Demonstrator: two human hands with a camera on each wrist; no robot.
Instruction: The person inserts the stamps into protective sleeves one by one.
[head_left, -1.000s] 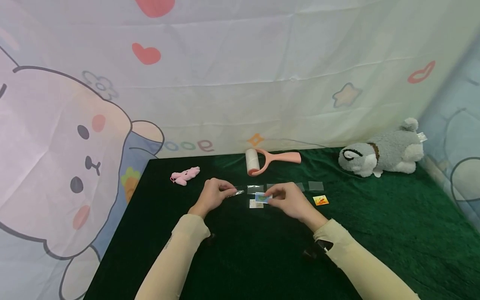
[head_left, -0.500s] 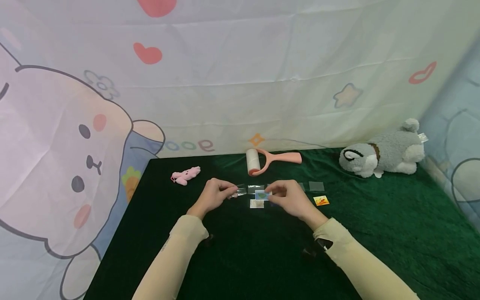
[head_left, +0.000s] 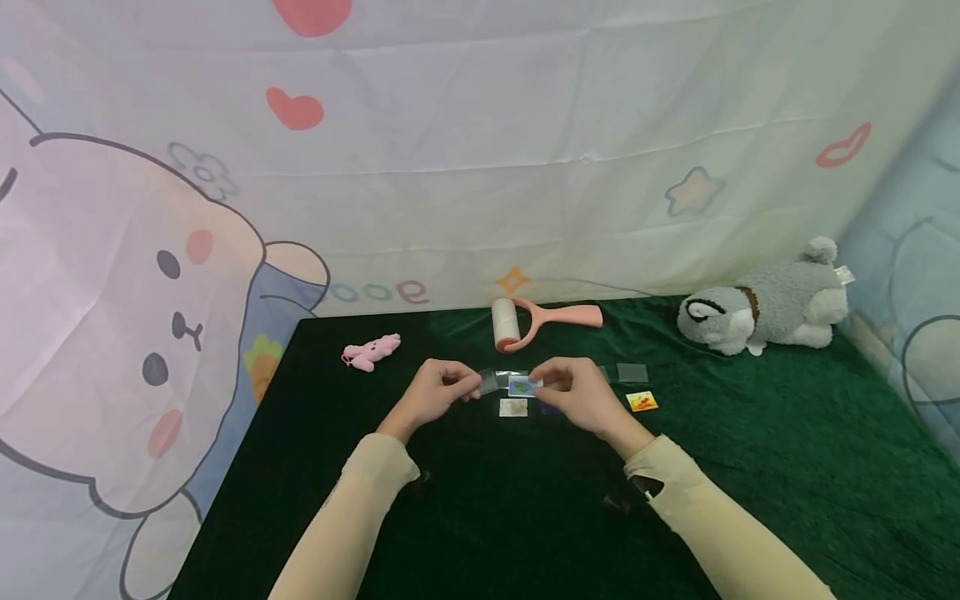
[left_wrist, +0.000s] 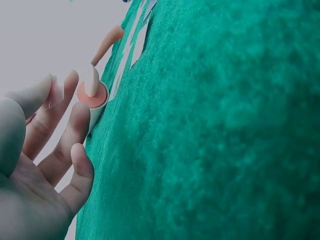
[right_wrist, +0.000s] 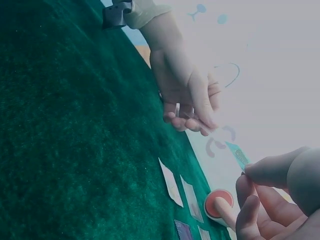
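Between its thumb and index finger, my left hand [head_left: 437, 392] pinches a small clear plastic sleeve [head_left: 489, 382]. My right hand [head_left: 576, 390] pinches the edge of a small blue picture card [head_left: 521, 386] with a green patch and a pale border. Sleeve and card face each other, a short gap apart in the right wrist view, where the card [right_wrist: 237, 154] is held up above the cloth. A white card [head_left: 513, 407] lies just below the hands. Partly hidden by the right hand is a purple card [right_wrist: 183, 230]. Off to the right lies a yellow-orange card [head_left: 642, 402].
Several clear sleeves lie in a row behind the hands, the rightmost sleeve [head_left: 632, 372] in plain sight. Behind them is a pink-handled lint roller [head_left: 551, 321]. A pink plush [head_left: 372, 352] is at left, a grey plush [head_left: 761, 304] at right, on green cloth [head_left: 517, 517].
The sleeve in my left hand has turned from edge-on to flatter and moved right, closer to the blue card. My right hand has risen slightly with the card, uncovering part of the purple one.
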